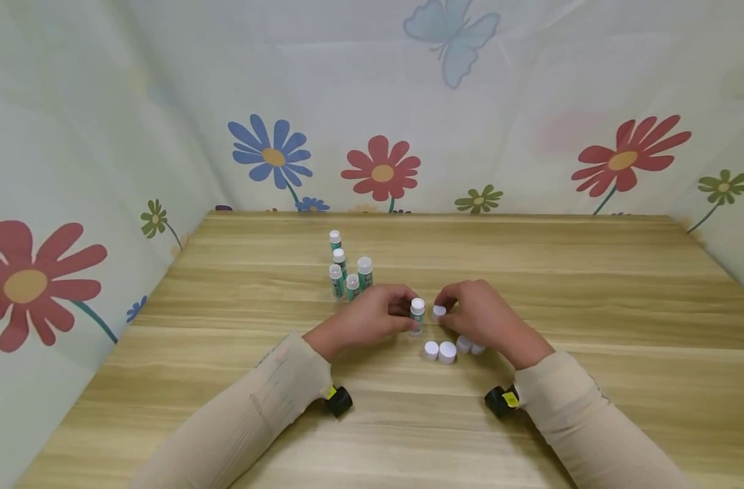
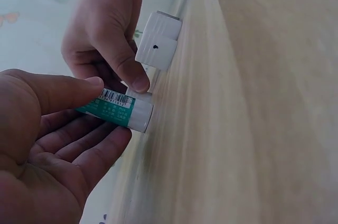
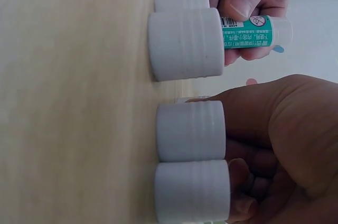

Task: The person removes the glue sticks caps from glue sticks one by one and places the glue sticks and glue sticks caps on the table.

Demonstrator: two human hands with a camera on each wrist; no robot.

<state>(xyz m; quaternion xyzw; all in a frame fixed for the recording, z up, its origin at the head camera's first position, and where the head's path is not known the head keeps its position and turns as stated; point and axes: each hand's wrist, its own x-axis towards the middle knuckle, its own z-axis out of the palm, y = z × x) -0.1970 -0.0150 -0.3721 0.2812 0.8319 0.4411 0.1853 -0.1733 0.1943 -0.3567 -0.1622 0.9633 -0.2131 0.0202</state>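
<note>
My left hand pinches a small glue stick with a green label between thumb and fingers. The stick stands upright at the tabletop, its whitish top facing up. Just right of it, my right hand pinches a small white cap by its side; in the right wrist view this cap is mostly hidden. Several more white caps stand on the table below and in front of the right hand, some of them touching each other.
Several glue sticks with green labels stand upright in a group beyond the left hand. The wood-grain table ends at a flower-printed curtain at the back and left. Black wrist cameras sit at both cuffs.
</note>
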